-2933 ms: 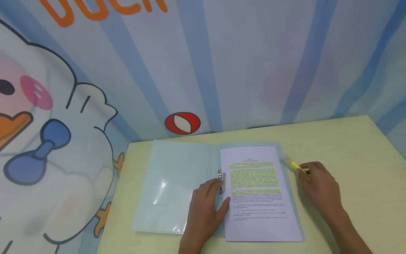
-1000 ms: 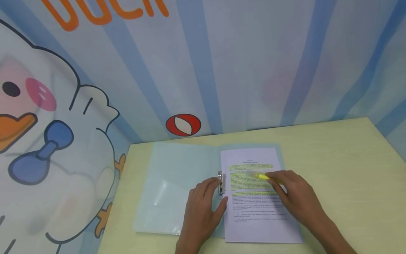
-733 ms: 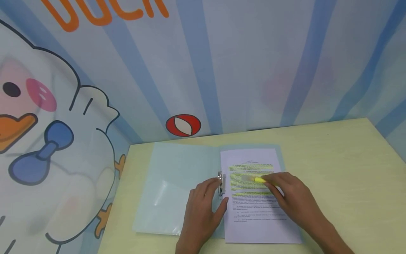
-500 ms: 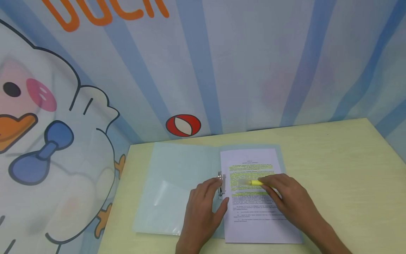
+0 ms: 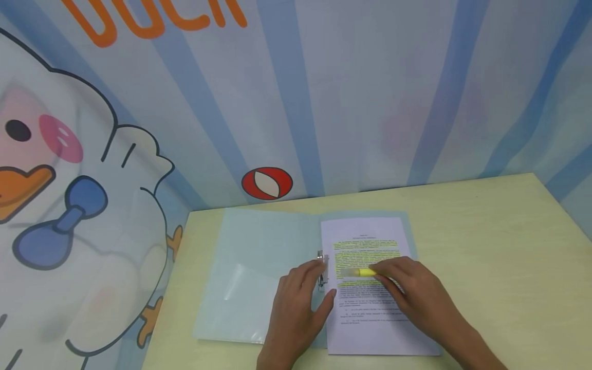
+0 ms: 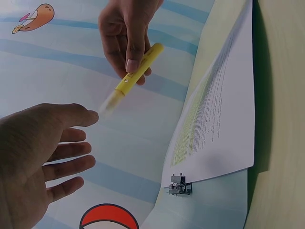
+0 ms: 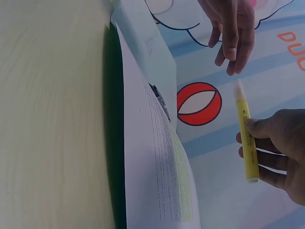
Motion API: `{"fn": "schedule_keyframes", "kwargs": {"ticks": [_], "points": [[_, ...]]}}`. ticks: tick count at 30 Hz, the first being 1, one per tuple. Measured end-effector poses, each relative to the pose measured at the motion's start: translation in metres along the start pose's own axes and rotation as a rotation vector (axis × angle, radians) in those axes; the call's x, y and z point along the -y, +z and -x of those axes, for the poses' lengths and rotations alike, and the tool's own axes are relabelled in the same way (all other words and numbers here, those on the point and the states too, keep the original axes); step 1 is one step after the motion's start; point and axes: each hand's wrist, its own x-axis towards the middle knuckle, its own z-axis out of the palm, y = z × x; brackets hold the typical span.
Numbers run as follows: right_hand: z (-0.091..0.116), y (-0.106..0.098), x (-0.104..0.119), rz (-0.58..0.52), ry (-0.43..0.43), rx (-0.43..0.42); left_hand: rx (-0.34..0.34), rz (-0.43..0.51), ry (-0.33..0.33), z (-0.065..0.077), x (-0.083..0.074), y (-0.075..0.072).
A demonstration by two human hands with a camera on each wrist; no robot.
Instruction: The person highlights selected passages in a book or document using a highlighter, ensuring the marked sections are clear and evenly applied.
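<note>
My right hand [image 5: 413, 290] pinches a yellow highlighter [image 5: 367, 272] between thumb and fingers, above the printed page [image 5: 379, 336]. The highlighter's clear cap [image 7: 239, 90] points toward my left hand [image 5: 298, 303]. In the left wrist view the cap end is close to my left thumb tip. My left hand holds nothing; its fingers are loosely extended over the folder's spine, partly covering the metal clip [image 5: 320, 255]. Several lines on the page's upper half are marked yellow. The page lies on the right side of an opened pale blue folder [image 5: 254, 252].
A pale wooden table [image 5: 499, 246] carries the folder and extends to its right. Behind the table stands a wall covering [image 5: 361, 103] with blue stripes, a cartoon duck and a red oval print.
My right hand has carried the highlighter from the folder's right edge leftward across the page, and slightly nearer me, toward my left hand. The left hand has hardly moved.
</note>
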Motion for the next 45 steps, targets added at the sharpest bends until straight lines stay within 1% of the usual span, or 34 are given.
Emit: {"fn": "schedule_keyframes", "kwargs": {"ticks": [6,11,20,28,34,39,45], "points": [[0.001,0.001,0.004,0.002,-0.019,0.017,0.006,0.016,0.019,0.000,0.000,0.001],[0.000,0.004,0.006,-0.010,-0.053,0.002,0.024,0.040,0.046,0.000,-0.002,0.001],[-0.002,0.008,0.011,-0.019,-0.150,-0.075,0.047,0.022,0.081,0.001,-0.004,0.003],[-0.001,0.009,0.013,-0.027,-0.164,-0.076,0.080,0.010,0.085,0.001,-0.005,0.005],[0.000,0.011,0.015,-0.043,-0.182,-0.087,0.084,0.023,0.090,0.002,-0.007,0.005],[-0.001,0.012,0.017,-0.036,-0.172,-0.074,0.092,0.021,0.089,0.003,-0.007,0.006],[-0.002,0.011,0.019,-0.035,-0.178,-0.079,0.081,0.015,0.108,0.003,-0.007,0.007]]}}
